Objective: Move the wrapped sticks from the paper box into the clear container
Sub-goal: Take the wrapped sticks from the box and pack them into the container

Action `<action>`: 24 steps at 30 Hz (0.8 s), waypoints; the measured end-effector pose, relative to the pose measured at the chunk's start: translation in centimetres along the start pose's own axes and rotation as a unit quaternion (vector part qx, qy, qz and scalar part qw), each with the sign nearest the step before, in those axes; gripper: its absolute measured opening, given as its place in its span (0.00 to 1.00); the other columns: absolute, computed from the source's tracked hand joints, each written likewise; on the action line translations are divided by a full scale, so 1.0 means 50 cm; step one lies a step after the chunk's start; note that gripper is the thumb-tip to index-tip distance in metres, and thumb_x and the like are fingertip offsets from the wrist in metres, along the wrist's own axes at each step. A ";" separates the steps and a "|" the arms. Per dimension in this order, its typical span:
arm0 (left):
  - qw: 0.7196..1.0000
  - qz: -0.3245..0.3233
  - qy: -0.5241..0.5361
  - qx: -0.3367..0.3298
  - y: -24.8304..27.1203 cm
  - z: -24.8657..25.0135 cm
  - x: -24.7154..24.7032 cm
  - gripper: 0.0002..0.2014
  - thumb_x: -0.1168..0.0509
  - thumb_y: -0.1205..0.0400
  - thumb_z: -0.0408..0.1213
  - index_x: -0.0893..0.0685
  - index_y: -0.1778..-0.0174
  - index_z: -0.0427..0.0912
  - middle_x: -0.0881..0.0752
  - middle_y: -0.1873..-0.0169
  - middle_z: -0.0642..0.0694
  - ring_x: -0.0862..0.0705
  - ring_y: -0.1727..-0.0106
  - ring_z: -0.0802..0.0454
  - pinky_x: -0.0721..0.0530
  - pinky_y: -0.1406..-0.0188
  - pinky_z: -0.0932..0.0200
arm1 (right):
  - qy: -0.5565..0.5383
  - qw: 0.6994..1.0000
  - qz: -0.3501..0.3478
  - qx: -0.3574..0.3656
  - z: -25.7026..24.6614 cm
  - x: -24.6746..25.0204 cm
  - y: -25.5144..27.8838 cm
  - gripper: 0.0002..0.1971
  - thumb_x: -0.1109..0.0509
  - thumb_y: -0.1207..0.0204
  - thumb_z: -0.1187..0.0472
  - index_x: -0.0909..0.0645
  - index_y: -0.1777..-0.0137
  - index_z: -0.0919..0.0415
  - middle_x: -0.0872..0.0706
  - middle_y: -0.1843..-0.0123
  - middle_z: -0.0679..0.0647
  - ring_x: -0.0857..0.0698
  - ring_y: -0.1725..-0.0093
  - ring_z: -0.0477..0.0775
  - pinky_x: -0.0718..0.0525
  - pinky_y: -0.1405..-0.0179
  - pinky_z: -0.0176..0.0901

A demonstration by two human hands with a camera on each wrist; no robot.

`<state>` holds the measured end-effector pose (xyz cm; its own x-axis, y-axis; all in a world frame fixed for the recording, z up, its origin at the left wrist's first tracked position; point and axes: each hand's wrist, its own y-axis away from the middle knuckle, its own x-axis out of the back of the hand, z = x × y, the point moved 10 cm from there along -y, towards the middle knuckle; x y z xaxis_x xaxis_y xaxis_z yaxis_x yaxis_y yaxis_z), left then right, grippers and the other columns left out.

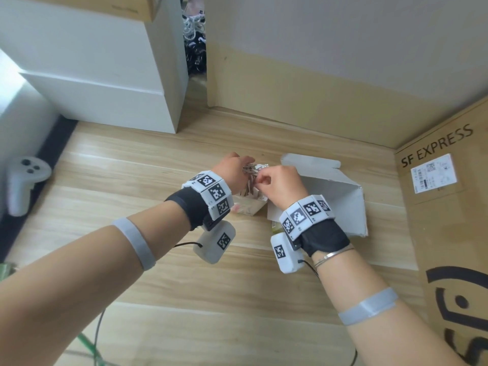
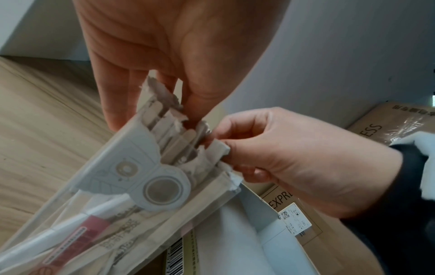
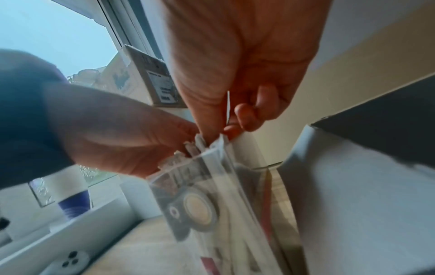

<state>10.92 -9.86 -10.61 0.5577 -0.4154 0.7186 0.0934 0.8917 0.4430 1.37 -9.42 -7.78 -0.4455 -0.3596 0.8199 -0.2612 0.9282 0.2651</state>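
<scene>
A clear container [image 1: 248, 207] with a white printed figure [image 2: 141, 176] stands on the wooden table, packed with upright wrapped sticks [image 1: 250, 171] with torn paper tops [image 2: 179, 141]. My left hand [image 1: 233, 167] reaches down over them, thumb and fingers [image 2: 113, 111] pinching the bundle's tops. My right hand [image 1: 264, 178] pinches one stick's wrapper end [image 2: 219, 148] at the container's right rim. The open white paper box [image 1: 330, 196] lies just right of the container, behind my right wrist; what it holds is hidden. In the right wrist view, both hands meet at the container's [image 3: 212, 186] mouth.
A large SF Express cardboard box [image 1: 449, 207] walls off the right side. A white cabinet [image 1: 105, 88] stands at the back left and a white hand controller [image 1: 23, 180] lies at the left edge. Bare table [image 1: 211, 299] stretches in front of the hands.
</scene>
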 end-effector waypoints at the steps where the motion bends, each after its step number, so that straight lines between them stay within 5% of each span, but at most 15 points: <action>1: 1.000 0.001 0.007 0.005 -0.001 -0.001 -0.002 0.24 0.44 0.16 0.33 0.32 0.22 0.48 0.31 0.26 0.41 0.23 0.30 0.41 0.25 0.31 0.54 | -0.012 1.000 0.002 -0.002 0.000 0.004 0.000 0.07 0.29 0.25 0.59 0.10 0.59 0.57 0.08 0.58 0.55 0.13 0.55 0.55 0.18 0.53 0.40; 6: 1.000 -0.018 0.025 0.003 0.005 0.013 -0.009 0.24 0.53 0.13 0.46 0.34 0.22 0.44 0.33 0.23 0.40 0.33 0.23 0.44 0.34 0.25 0.52 | -0.070 0.995 0.055 -0.032 0.026 0.037 -0.002 0.02 0.29 0.26 0.60 0.15 0.59 0.54 0.19 0.69 0.47 0.21 0.61 0.50 0.24 0.58 0.36; 9: 1.000 -0.017 0.014 0.014 0.008 0.007 -0.021 0.26 0.47 0.15 0.49 0.37 0.21 0.49 0.36 0.24 0.40 0.25 0.28 0.43 0.27 0.28 0.51 | -0.050 0.998 0.034 -0.031 0.038 0.014 -0.001 0.08 0.27 0.30 0.64 0.25 0.63 0.55 0.28 0.70 0.44 0.24 0.62 0.52 0.29 0.62 0.37; 14: 0.999 -0.013 0.014 0.032 0.010 0.000 -0.026 0.24 0.44 0.15 0.45 0.37 0.21 0.51 0.38 0.25 0.39 0.21 0.33 0.40 0.21 0.34 0.49 | -0.083 0.995 0.010 -0.048 0.052 0.003 -0.002 0.11 0.29 0.26 0.57 0.28 0.49 0.54 0.24 0.45 0.50 0.22 0.49 0.50 0.23 0.50 0.38; 18: 0.997 -0.024 0.042 0.065 0.013 -0.009 -0.021 0.26 0.51 0.15 0.53 0.43 0.19 0.54 0.39 0.23 0.34 0.22 0.32 0.35 0.24 0.30 0.42 | -0.163 0.979 -0.099 -0.079 0.051 -0.022 0.010 0.34 0.32 0.27 0.56 0.41 0.22 0.44 0.33 0.22 0.52 0.17 0.40 0.55 0.11 0.53 0.46; 21: 0.996 -0.027 0.035 0.074 0.016 -0.011 -0.019 0.27 0.52 0.15 0.55 0.45 0.19 0.55 0.33 0.26 0.31 0.21 0.33 0.32 0.22 0.32 0.39 | -0.081 0.981 -0.168 -0.053 0.042 -0.043 0.016 0.52 0.22 0.36 0.52 0.52 0.18 0.42 0.42 0.16 0.52 0.30 0.23 0.55 0.26 0.27 0.51; 24: 0.996 -0.034 0.047 0.069 0.019 -0.002 -0.015 0.31 0.47 0.17 0.57 0.46 0.19 0.55 0.33 0.26 0.31 0.22 0.33 0.33 0.23 0.33 0.42 | -0.039 0.987 -0.147 -0.051 0.042 -0.039 0.011 0.57 0.17 0.41 0.56 0.51 0.17 0.47 0.42 0.16 0.54 0.38 0.19 0.54 0.36 0.22 0.47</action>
<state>10.66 -8.69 -10.80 0.6289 -0.4492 0.6346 0.0224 0.8263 0.5627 0.30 -8.42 -10.30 -0.4286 -0.6171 0.6599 -0.3037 0.7863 0.5381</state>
